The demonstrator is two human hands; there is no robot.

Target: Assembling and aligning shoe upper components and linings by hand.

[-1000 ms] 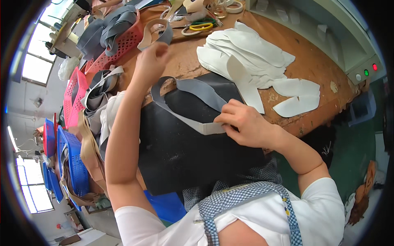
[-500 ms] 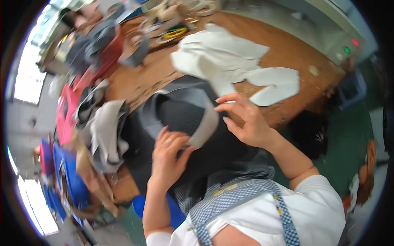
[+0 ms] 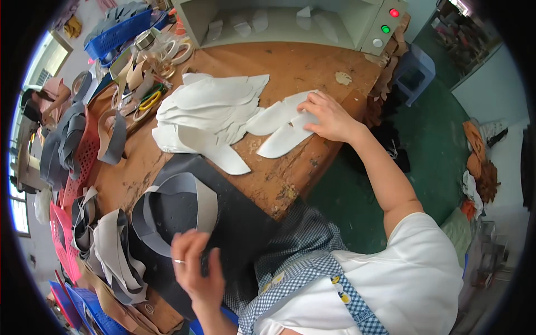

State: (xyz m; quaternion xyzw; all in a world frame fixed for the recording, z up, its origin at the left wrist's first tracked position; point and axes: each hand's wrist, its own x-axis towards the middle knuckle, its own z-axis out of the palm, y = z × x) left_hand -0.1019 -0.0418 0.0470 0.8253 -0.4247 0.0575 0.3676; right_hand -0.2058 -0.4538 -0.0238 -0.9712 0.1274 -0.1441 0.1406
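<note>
A curved grey shoe-upper piece (image 3: 178,201) lies on a black mat (image 3: 234,223) at the near edge of the wooden table (image 3: 290,72). My left hand (image 3: 192,268) hovers just below it, fingers spread and holding nothing, a ring on one finger. My right hand (image 3: 326,114) reaches out to the right and presses its fingers on a white insole-shaped piece (image 3: 287,131). That piece lies at the right end of a fanned pile of white pieces (image 3: 212,106).
A red basket (image 3: 78,162) with grey uppers stands at the left, more grey and tan pieces (image 3: 114,251) piled below it. A blue basket (image 3: 120,30), tape rolls (image 3: 178,50) and a grey cabinet with red and green lights (image 3: 385,22) sit at the back.
My right hand left the grey piece and moved out to the white pieces. My left hand came back from the far left and let go, now open below the grey piece. The view shifted right.
</note>
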